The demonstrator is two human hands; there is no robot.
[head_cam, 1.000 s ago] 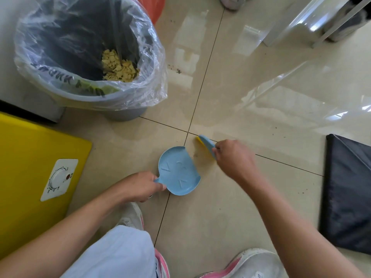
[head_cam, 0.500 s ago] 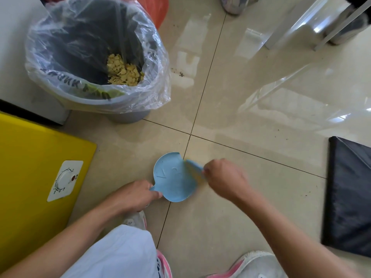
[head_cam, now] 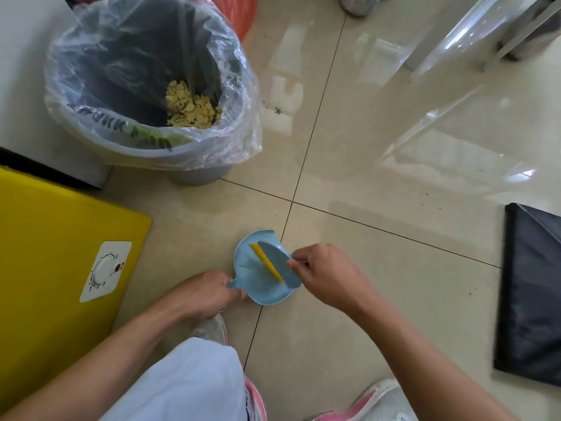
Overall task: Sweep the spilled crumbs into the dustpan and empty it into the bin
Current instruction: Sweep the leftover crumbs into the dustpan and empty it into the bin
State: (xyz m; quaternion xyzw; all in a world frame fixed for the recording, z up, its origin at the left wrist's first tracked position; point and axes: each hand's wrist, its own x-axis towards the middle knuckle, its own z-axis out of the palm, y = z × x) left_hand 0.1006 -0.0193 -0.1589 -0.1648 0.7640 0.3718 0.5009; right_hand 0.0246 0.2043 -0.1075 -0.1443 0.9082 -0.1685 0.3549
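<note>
A small light-blue dustpan (head_cam: 253,284) lies flat on the tiled floor near the tile joint. My left hand (head_cam: 206,293) grips its short handle at the lower left. My right hand (head_cam: 328,278) holds a little blue brush with yellow bristles (head_cam: 273,262), which lies across the pan's inside. I see no crumbs in the pan. A grey bin lined with a clear plastic bag (head_cam: 230,138) stands at the upper left, with a heap of pale yellow crumbs (head_cam: 191,106) at its bottom.
A yellow box with a white dial sticker (head_cam: 60,253) stands at the left. A dark folded bag (head_cam: 531,293) lies at the right. Small dark specks (head_cam: 274,108) dot the floor beside the bin. My knee and pink-trimmed shoes are at the bottom.
My right hand has swung the brush from the floor right of the pan leftwards onto the pan. The left hand has kept hold of the handle.
</note>
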